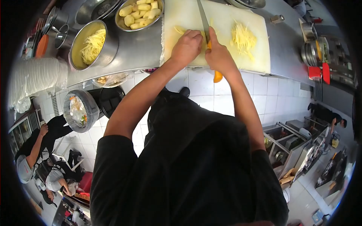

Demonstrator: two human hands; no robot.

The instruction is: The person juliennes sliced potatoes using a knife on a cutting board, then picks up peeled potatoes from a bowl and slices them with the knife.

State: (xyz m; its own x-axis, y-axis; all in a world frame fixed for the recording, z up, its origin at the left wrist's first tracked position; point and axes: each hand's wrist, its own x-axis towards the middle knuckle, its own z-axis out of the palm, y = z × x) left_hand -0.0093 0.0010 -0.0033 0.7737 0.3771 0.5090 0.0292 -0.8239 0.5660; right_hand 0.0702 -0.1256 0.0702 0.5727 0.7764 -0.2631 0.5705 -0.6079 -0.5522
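My right hand [220, 56] is closed around the orange handle of a long knife [203, 17], index finger stretched along the blade's base. The blade points away from me over a white cutting board [215, 9]. Just left of the blade, my left hand [186, 47] rests on the board with its fingers curled; pale yellow potato slices [179, 29] show at its far side, and whatever lies under the fingers is hidden. To the right of the knife lies a loose heap of thin potato strips [242, 38].
Left of the board stand a metal bowl of peeled potatoes [138, 14] and a deep metal pot [111, 44] holding potato strips. Stacked white plates [39, 79] are at the far left. Below the counter is a lined waste bin [94, 109]. Other people [26, 162] are at the lower left.
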